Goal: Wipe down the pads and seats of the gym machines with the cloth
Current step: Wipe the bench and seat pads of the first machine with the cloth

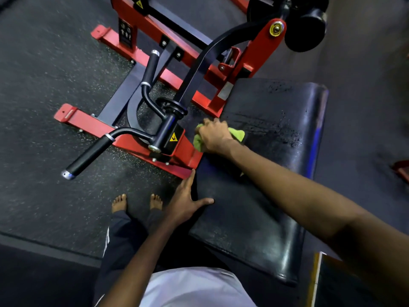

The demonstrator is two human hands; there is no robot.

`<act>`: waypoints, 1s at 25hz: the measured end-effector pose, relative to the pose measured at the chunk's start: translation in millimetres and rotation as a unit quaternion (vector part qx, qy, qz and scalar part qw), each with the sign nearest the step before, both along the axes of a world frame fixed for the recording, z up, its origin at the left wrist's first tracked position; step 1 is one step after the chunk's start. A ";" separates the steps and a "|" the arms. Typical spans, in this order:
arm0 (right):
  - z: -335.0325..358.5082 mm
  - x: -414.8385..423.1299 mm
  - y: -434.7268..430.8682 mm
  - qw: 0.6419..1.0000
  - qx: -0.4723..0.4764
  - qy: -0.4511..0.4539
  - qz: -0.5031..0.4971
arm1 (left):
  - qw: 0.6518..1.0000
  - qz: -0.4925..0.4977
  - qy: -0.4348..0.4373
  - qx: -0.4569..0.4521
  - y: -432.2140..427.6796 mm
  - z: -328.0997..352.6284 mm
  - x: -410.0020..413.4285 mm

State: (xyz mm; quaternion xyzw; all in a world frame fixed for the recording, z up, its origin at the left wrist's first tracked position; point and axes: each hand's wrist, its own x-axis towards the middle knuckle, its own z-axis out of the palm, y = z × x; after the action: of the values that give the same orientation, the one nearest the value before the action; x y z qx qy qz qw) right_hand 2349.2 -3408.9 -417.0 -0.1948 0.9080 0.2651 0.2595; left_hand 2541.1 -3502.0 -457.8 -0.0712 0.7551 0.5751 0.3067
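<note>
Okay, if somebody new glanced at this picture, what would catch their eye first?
Probably the green cloth, bunched under the right hand at the left edge of the big black pad, with wet streaks beside it. Next, the red machine frame and its black handles to the left, while the left hand rests flat on the pad's near edge.

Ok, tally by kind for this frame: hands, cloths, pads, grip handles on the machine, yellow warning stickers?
Hands: 2, left hand and right hand
Cloth: 1
Pad: 1
Grip handles: 2, near and far
Warning stickers: 2, near and far
Total: 8
</note>
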 end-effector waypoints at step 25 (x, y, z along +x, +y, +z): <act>20.2 -38.5 52.6 0.988 -0.036 0.114 -0.094 | 0.995 -0.018 0.056 0.075 9.3 -25.3 -32.4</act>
State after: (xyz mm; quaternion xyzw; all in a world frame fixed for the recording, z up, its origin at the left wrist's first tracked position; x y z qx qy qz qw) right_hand 2310.6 -3356.4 -396.8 -0.0863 0.9549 0.2269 0.1711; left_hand 2508.7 -3492.7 -483.0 -0.0024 0.7273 0.6275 0.2781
